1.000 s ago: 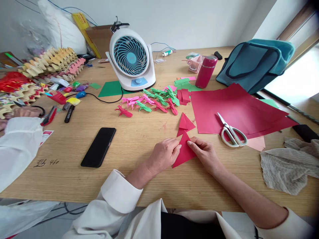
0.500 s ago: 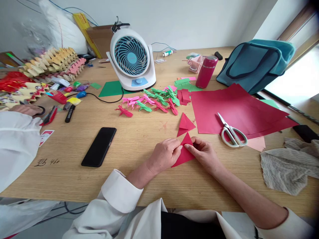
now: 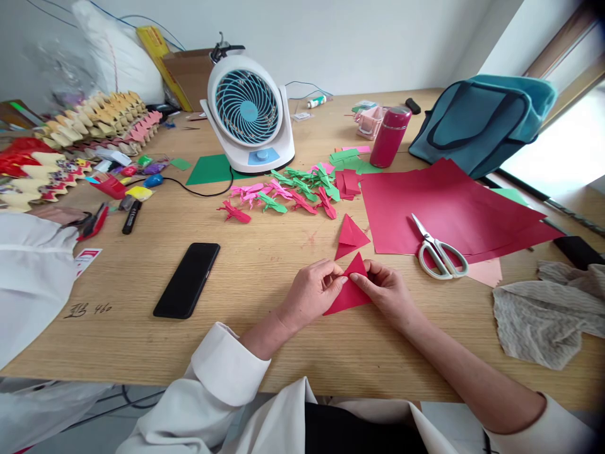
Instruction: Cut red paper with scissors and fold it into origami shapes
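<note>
A red folded paper triangle (image 3: pixel 348 299) is between my two hands, just above or on the table's front middle. My left hand (image 3: pixel 312 291) pinches its left edge between thumb and fingers. On the other side, my right hand (image 3: pixel 386 291) grips the right edge, thumb on top and fingers behind. Just beyond it lies a second folded red paper triangle (image 3: pixel 350 234). Farther back rest several small folded paper figures (image 3: pixel 293 189) in pink, green and red. To the right, white-handled scissors (image 3: pixel 437 249) lie on large red paper sheets (image 3: pixel 444 202).
A black phone (image 3: pixel 187 280) lies left of my hands. Behind the figures stands a white fan (image 3: pixel 249 113). A red flask (image 3: pixel 390 137) and a teal bag (image 3: pixel 477 126) are at the back right, a grey cloth (image 3: pixel 539 315) nearer. At far left is another person's hand (image 3: pixel 57 214) with scissors.
The paper triangle has tilted slightly, its tip shifting right. My left fingers have lifted a little and bunched nearer the thumb. The other person's hand at far left has moved slightly.
</note>
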`<state>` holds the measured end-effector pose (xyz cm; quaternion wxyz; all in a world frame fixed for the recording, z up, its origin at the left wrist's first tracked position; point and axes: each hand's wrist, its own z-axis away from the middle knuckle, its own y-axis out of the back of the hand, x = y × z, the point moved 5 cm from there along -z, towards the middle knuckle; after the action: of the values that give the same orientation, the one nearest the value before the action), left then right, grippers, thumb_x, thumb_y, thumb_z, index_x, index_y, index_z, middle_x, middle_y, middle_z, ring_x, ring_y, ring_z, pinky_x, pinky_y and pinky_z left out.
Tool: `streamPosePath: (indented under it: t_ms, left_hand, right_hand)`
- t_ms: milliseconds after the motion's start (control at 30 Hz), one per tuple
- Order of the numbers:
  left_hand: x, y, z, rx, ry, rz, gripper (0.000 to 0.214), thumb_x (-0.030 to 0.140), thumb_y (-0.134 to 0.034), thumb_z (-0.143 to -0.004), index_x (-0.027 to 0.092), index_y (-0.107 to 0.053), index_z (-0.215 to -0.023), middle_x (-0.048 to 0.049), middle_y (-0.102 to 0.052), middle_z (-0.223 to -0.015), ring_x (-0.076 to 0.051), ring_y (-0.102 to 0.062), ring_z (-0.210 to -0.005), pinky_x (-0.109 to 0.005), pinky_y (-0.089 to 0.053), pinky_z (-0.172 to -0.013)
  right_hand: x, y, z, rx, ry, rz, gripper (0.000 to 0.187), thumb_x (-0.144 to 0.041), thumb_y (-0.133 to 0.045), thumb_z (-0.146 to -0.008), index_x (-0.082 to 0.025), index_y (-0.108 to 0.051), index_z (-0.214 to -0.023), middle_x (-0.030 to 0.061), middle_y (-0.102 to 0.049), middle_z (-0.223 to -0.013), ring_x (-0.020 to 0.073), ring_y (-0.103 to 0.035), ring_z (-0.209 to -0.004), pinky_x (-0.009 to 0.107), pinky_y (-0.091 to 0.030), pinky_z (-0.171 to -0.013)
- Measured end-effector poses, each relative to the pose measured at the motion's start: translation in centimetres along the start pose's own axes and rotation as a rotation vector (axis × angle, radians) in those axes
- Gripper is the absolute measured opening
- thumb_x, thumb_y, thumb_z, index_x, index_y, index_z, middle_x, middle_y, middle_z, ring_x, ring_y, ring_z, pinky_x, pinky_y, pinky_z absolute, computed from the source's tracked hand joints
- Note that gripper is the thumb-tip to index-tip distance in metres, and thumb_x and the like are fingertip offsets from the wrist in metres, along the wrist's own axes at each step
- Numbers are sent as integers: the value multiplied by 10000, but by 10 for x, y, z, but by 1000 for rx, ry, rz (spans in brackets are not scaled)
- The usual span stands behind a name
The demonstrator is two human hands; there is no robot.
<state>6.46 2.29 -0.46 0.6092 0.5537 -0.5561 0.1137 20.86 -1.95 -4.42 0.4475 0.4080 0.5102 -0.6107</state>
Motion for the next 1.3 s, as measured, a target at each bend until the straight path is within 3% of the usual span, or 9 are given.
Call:
streamPosePath:
  t_ms: [533, 733, 933, 1300]
  left_hand:
    - [-6, 5, -6, -4, 148, 272, 200, 251, -571, -850, 157, -517, -681, 38, -494, -641, -72, -447, -584, -168, -377, -532]
    - [-8, 5, -7, -27, 144, 288, 215, 262, -568, -845, 160, -492, -672, 41, -471, -638, -75, -437, -594, -173, -376, -537]
    - [-11, 4, -7, -53, 158, 303, 209, 271, -568, -839, 159, -494, -677, 42, -467, -642, -77, -424, -595, -183, -369, -542]
    - [-13, 5, -7, -62, 188, 332, 220, 285, -574, -830, 163, -485, -669, 42, -453, -640, -82, -417, -604, -187, -358, -538]
  right_hand:
    - [-4, -3, 1, -38, 15, 64, 258, -405, -745, -784, -192, -604, -751, -23, -600, -698, 105, -500, -615, 228, -404, -580]
    - [-7, -2, 3, -30, 14, 64, 264, -433, -711, -811, -193, -611, -762, -21, -609, -698, 105, -498, -604, 229, -410, -583]
    - [-12, -1, 4, 5, 87, 168, 309, -416, -716, -805, -189, -556, -670, -40, -511, -626, 94, -409, -567, 224, -346, -541]
    - [-20, 1, 3, 29, 142, 308, 365, -504, -664, -820, -189, -596, -649, -11, -516, -647, 124, -427, -603, 260, -354, -570]
